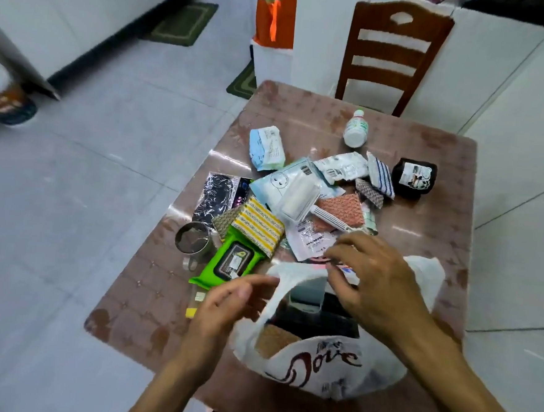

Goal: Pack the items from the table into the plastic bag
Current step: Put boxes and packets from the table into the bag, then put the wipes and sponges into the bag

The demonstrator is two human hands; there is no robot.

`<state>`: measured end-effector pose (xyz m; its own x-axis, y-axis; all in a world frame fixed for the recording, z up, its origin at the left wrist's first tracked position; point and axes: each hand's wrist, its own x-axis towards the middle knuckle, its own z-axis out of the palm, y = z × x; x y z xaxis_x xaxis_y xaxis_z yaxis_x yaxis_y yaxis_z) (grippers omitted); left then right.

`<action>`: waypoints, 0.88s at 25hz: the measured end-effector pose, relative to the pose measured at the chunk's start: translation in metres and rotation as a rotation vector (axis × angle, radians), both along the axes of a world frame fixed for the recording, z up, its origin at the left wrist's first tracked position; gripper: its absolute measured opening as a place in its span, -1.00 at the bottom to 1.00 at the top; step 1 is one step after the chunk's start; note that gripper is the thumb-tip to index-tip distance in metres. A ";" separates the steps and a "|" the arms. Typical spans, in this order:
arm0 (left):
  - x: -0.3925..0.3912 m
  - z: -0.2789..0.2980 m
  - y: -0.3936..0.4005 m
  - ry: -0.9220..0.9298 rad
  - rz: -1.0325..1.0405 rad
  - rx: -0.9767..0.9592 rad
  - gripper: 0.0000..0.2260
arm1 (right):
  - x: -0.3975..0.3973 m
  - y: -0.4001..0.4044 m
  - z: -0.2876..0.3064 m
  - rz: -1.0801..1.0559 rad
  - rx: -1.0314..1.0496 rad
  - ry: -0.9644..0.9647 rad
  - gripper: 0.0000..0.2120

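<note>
A white plastic bag with brown lettering stands open at the table's near edge, with dark and brown items inside. My left hand pinches the bag's left handle. My right hand hovers over the bag's far rim, fingers curled on a small packet whose edge just shows. Beyond the bag lies a pile: a green wipes pack, a yellow striped cloth, a lint roller, a pink sponge, white pouches, a white bottle, a black packet and a metal cup.
The pile sits on a brown patterned table. A wooden chair stands at the table's far side. An orange bag stands on the tiled floor behind, with green mats near white furniture.
</note>
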<state>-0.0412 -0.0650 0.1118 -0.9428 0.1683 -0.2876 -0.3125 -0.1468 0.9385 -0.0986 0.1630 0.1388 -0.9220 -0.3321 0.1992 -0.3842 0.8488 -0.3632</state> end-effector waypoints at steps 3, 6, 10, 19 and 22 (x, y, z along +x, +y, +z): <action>-0.012 -0.035 -0.016 -0.128 0.383 -0.148 -0.69 | -0.021 -0.013 -0.017 0.082 -0.265 -0.256 -0.86; -0.030 -0.095 -0.038 -0.120 0.365 -0.866 -0.88 | -0.028 -0.017 -0.043 0.092 -0.312 -0.406 -0.83; -0.075 -0.164 -0.050 -0.056 -0.249 -1.342 -0.29 | -0.026 -0.005 -0.054 -0.018 -0.212 -0.359 -0.81; -0.094 -0.150 -0.044 -0.085 -0.251 -1.265 -0.18 | 0.042 0.024 -0.038 -0.652 0.096 -0.421 -0.66; -0.074 -0.087 -0.046 0.021 0.043 -0.916 -0.33 | 0.077 0.035 -0.026 -0.784 0.491 -0.639 -0.62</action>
<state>-0.1153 -0.1111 0.0248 -0.9496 -0.1522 -0.2739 -0.3053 0.6465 0.6992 -0.0212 0.1980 0.1125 -0.7967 0.4719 -0.3777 0.4554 0.8795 0.1382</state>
